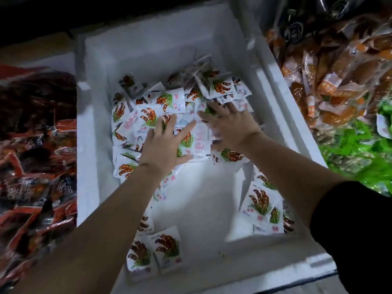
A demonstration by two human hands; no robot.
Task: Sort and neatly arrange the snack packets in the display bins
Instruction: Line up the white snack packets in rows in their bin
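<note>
While both arms reach forward into white foam bin [93, 145], left hand [163, 143] lies palm-down on white snack packets [169, 100], fingers straight and spread, gripping nothing. Right hand [229, 126] same: flat, fingers splayed, pressing pile just beside left hand, thumbs near each other. Pile heaped in far half of bin. Loose packets [167, 249] at near-left corner, stray packets [263, 206] along near-right wall. Black sleeve [360, 230] on right upper arm. Red packets [36, 166] left of bin; orange packets [331, 85], green packets [360, 149] right.
</note>
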